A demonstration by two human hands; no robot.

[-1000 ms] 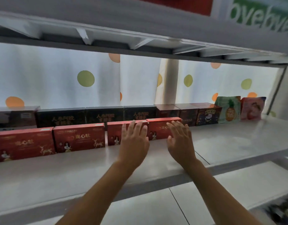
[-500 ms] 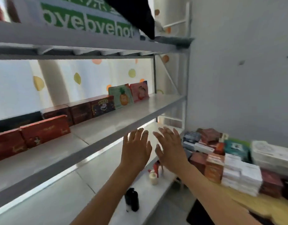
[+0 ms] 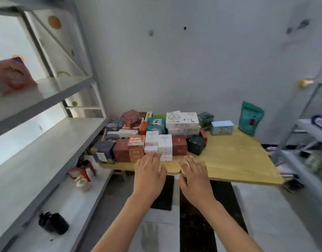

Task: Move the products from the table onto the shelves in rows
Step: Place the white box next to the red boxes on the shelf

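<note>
A pale wooden table (image 3: 236, 157) stands ahead of me with several product boxes crowded on its left half: white boxes (image 3: 158, 144), dark red boxes (image 3: 179, 145), an orange box (image 3: 136, 148) and a large white box (image 3: 182, 120). A teal pouch (image 3: 250, 118) stands at the back right. My left hand (image 3: 150, 174) and my right hand (image 3: 193, 176) reach out side by side over the table's front edge, fingers straight, holding nothing. The left fingertips are close to the white boxes. Grey metal shelves (image 3: 53, 135) run along the left.
A red pouch (image 3: 11, 77) stands on the upper shelf at left. On the lowest shelf lie a black object (image 3: 54, 223), a small white jar (image 3: 82, 184) and a red-and-white pack (image 3: 84, 171). Another rack (image 3: 305, 153) with goods stands at the right.
My view has swung right, from the shelf row of red boxes to the table. Both hands left the shelf and now reach toward the boxes on the table, still empty.
</note>
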